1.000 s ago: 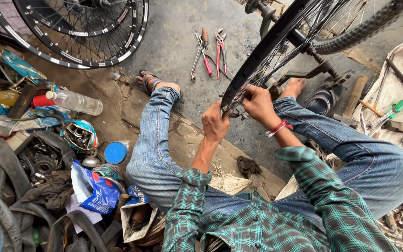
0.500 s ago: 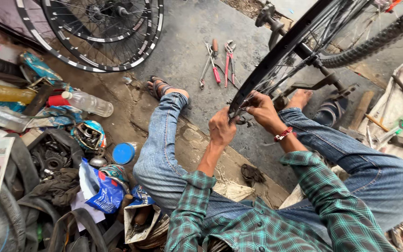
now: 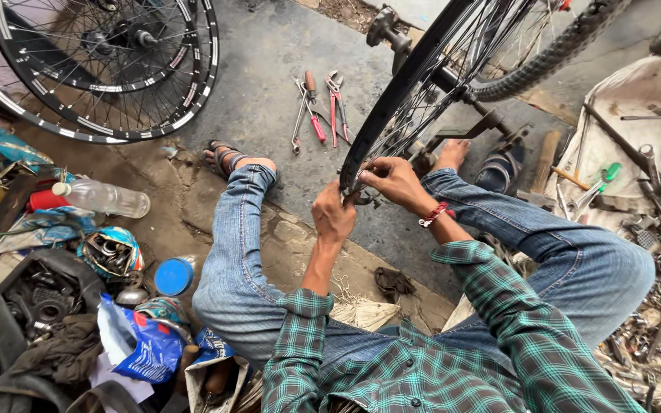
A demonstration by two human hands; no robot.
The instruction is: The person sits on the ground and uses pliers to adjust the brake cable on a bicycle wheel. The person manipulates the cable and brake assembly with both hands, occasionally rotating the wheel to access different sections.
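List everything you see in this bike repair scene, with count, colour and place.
wheel rim: one, black, spoked, upright at centre, gripped at its lower edge
spare wheels: at least two, black, top left
hand tools: several, some red-handled, on the concrete floor
plastic bottle: one, clear, left
round lid: one, blue, lower left
metal parts pile: many, grey, right
left hand: on the rim's lower edge
right hand: on the rim, red wristband

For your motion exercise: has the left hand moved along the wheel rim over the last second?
No. The left hand is at the same low spot on the rim, beside the right hand, above the same floor crack; only the camera shifted.
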